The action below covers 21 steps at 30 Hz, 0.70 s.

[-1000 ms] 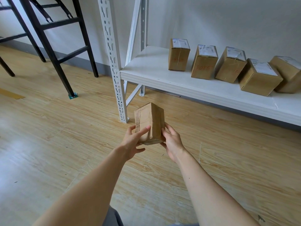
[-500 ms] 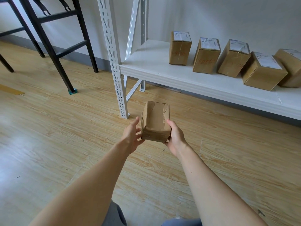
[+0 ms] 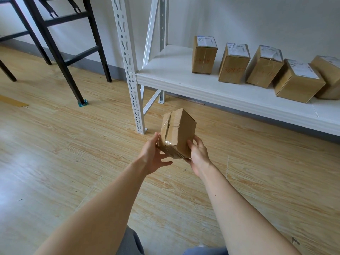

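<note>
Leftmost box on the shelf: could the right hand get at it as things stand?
Probably not yet. The right hand grips the taped box, shared with the left hand. The way itself looks free: nothing stands in front of the leftmost box on the shelf.

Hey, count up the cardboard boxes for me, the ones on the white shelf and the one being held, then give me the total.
On the white shelf, labelled boxes: 5
Between the left hand and right hand, taped box: 1
Total: 6 boxes
</note>
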Each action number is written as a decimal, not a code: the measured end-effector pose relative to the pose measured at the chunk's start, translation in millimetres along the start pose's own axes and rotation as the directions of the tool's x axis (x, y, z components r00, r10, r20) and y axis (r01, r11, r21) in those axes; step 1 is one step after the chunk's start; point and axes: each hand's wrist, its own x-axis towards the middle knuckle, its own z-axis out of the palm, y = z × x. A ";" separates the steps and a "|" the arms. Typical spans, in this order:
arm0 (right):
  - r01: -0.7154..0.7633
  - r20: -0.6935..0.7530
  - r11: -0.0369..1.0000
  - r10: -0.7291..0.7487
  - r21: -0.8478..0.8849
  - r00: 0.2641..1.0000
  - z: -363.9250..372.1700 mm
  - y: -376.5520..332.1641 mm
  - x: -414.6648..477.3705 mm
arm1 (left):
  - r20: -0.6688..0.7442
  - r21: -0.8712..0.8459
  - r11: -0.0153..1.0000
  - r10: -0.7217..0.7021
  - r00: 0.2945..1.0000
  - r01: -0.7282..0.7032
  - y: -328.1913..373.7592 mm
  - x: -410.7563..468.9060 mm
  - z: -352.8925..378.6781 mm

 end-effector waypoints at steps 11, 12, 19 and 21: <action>-0.010 0.121 0.994 0.023 -0.106 0.992 0.5 -9.1 -4.9 | 0.069 0.071 0.997 0.002 0.998 -0.007 0.4 -0.9 0.6; -0.018 0.120 0.993 0.032 -0.116 0.992 0.3 -9.0 -5.1 | 0.077 0.086 0.996 0.001 0.997 -0.008 0.7 -1.3 0.5; -0.046 0.117 0.997 0.054 -0.067 0.992 -3.9 -6.7 -2.1 | 0.070 0.171 0.984 -0.053 0.996 0.040 0.3 -5.1 0.6; -0.064 0.128 0.995 0.074 -0.081 0.989 -1.1 -5.8 -2.0 | 0.052 0.229 0.972 -0.059 0.997 0.046 -0.1 -4.1 2.3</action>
